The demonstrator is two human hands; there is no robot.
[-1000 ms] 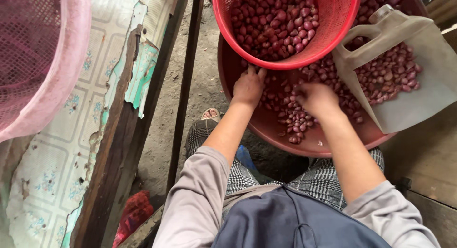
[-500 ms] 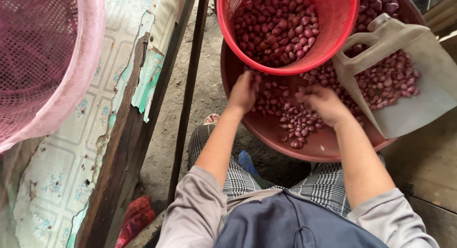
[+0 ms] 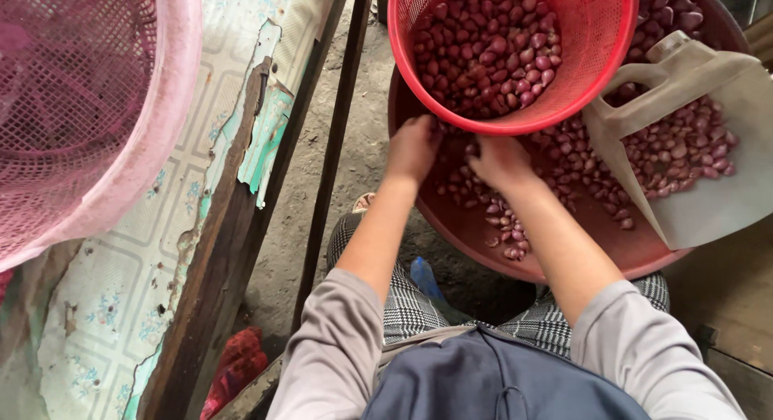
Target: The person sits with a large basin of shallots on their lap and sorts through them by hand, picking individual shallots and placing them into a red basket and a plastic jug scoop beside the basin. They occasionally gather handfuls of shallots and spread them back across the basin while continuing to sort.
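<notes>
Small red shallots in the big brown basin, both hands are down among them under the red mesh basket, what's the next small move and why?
Probably gather a handful and lift it into the red mesh basket. The left hand and right hand rest on loose small red shallots in the round brown basin, directly below the basket, which already holds many.

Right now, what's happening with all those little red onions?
A seated person has both hands in a wide reddish basin of small red shallots. The left hand and right hand reach under a red mesh basket that is also filled with shallots. A cut-jug scoop lies in the basin, holding more.
</notes>
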